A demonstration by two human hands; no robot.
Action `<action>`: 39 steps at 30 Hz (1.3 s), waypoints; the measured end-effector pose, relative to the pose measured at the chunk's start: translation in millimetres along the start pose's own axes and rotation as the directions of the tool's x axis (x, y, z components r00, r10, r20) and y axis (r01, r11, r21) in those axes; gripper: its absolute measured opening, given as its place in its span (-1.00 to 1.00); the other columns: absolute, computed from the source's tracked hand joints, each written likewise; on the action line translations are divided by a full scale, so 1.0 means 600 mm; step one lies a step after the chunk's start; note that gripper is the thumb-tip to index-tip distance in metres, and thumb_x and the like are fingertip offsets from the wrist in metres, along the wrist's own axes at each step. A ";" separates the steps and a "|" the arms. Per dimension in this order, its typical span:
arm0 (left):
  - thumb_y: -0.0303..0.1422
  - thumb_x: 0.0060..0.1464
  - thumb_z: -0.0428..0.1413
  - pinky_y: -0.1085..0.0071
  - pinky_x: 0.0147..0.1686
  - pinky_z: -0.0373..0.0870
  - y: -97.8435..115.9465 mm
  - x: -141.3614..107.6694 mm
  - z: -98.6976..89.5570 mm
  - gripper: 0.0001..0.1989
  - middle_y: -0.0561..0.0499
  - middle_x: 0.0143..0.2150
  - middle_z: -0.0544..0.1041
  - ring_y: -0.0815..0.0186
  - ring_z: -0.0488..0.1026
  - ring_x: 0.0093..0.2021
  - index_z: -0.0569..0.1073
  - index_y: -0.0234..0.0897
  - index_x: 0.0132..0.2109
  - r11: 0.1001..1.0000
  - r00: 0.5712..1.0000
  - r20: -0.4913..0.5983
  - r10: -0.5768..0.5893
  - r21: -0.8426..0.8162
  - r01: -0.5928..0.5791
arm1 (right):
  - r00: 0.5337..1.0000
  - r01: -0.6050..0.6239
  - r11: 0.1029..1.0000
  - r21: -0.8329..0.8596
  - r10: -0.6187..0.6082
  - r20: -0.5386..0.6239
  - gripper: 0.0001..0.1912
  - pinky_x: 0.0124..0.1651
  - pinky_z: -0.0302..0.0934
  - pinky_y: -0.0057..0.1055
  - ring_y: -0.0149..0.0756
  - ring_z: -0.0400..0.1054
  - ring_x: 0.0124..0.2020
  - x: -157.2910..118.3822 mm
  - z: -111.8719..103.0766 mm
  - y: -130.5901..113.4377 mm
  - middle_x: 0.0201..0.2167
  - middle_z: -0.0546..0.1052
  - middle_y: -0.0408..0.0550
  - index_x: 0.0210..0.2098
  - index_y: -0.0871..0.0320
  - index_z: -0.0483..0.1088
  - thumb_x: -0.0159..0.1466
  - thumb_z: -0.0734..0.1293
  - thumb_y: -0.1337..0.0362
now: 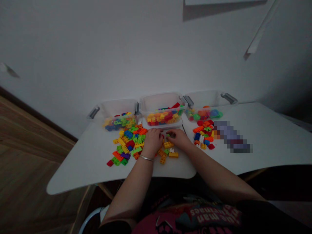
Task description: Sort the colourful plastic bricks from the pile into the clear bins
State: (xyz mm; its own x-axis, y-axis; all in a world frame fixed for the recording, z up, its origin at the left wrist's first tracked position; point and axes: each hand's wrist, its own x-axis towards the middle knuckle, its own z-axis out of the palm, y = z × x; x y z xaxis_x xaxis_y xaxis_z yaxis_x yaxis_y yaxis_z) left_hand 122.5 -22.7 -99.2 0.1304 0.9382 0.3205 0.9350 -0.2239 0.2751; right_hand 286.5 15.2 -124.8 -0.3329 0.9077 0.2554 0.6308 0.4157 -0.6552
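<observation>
My left hand (153,140), with a bangle at the wrist, is closed over the middle of the table. A bit of red shows at its fingertips, but what it holds is hidden. Facing it, my right hand (179,138) is pinched, with a small green building block (168,135) showing at the fingers. Just below the hands lie a yellow building block (168,145), another yellow block (173,155) and a small white piece (172,150). Left of my left hand spreads a large heap of mixed building blocks (130,143).
Three clear bins stand along the wall: a left bin (119,105), a middle bin (161,99) and a right bin (207,97), each with colourful pieces. A smaller block pile (203,135) lies right of my hands beside a pixelated patch. The white table (80,169) has a curved front edge.
</observation>
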 end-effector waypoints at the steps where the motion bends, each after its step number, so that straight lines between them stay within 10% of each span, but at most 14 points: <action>1: -0.47 0.16 0.00 0.20 0.07 0.34 0.000 0.000 0.000 -0.74 -0.12 -0.09 0.57 0.13 0.43 -0.01 0.52 -0.29 -0.06 1.000 1.000 -0.002 0.000 0.001 0.000 | 1.000 -0.015 1.000 -0.007 0.015 -0.012 -0.75 -0.12 0.34 -0.31 -0.25 0.46 -0.26 0.000 -0.001 0.002 -0.25 0.62 -0.01 -0.17 0.15 0.56 0.13 0.40 0.31; 13: -0.46 0.17 0.00 0.22 0.07 0.34 0.001 0.000 -0.004 -0.75 -0.11 -0.10 0.58 0.15 0.43 -0.02 0.53 -0.28 -0.08 1.000 1.000 0.005 0.004 -0.012 -0.004 | 0.963 -0.170 0.930 0.326 0.227 -0.146 -0.74 -0.19 0.37 -0.32 -0.31 0.43 -0.37 0.000 -0.018 0.002 -0.33 0.59 -0.07 -0.19 0.12 0.52 0.13 0.34 0.23; 20: -0.46 0.18 0.00 0.23 0.09 0.32 0.002 0.001 -0.004 -0.75 -0.10 -0.11 0.58 0.15 0.43 -0.02 0.54 -0.29 -0.09 1.000 1.000 0.025 0.004 -0.007 -0.003 | 0.882 0.122 0.796 0.593 0.188 -0.433 -0.70 -0.08 0.35 -0.29 -0.27 0.44 -0.21 0.014 -0.028 -0.009 -0.23 0.54 -0.01 -0.17 0.10 0.37 0.14 0.31 0.10; 30: -0.40 0.19 0.03 0.23 0.08 0.33 -0.005 0.002 0.004 -0.77 -0.09 -0.13 0.59 0.15 0.42 -0.05 0.55 -0.28 -0.09 1.000 0.999 0.042 0.018 0.011 -0.019 | 0.704 0.387 0.840 0.379 -0.004 -0.710 -0.78 -0.14 0.28 -0.37 -0.36 0.38 -0.23 0.123 -0.120 -0.060 -0.23 0.46 -0.11 -0.18 0.06 0.29 0.20 0.33 0.17; 34: -0.39 0.19 0.03 0.24 0.08 0.32 -0.006 0.002 0.005 -0.77 -0.08 -0.14 0.60 0.16 0.42 -0.05 0.56 -0.28 -0.10 1.000 0.999 0.042 0.028 0.014 -0.028 | 0.738 0.292 0.906 0.307 -0.010 -0.674 -0.78 -0.12 0.27 -0.36 -0.37 0.40 -0.22 0.165 -0.128 -0.063 -0.18 0.50 -0.10 -0.14 0.06 0.31 0.23 0.29 0.18; 39: -0.38 0.20 0.03 0.26 0.07 0.32 -0.004 0.002 0.002 -0.75 -0.07 -0.17 0.61 0.16 0.41 -0.05 0.58 -0.27 -0.10 0.999 0.998 0.056 0.032 0.010 -0.032 | 0.897 0.069 0.995 0.068 -0.032 -0.440 -0.80 -0.04 0.28 -0.26 -0.26 0.44 -0.17 0.183 -0.132 -0.076 -0.22 0.57 -0.07 -0.19 0.10 0.42 0.20 0.32 0.21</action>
State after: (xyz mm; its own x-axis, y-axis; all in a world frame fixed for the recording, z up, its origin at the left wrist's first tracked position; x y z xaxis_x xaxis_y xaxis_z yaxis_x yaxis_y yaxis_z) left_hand 120.6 -20.5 -100.3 0.1785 0.9440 0.2775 0.9336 -0.2515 0.2551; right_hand 276.9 100.6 -10.6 -0.0102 0.8262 0.5633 0.5576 0.4723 -0.6826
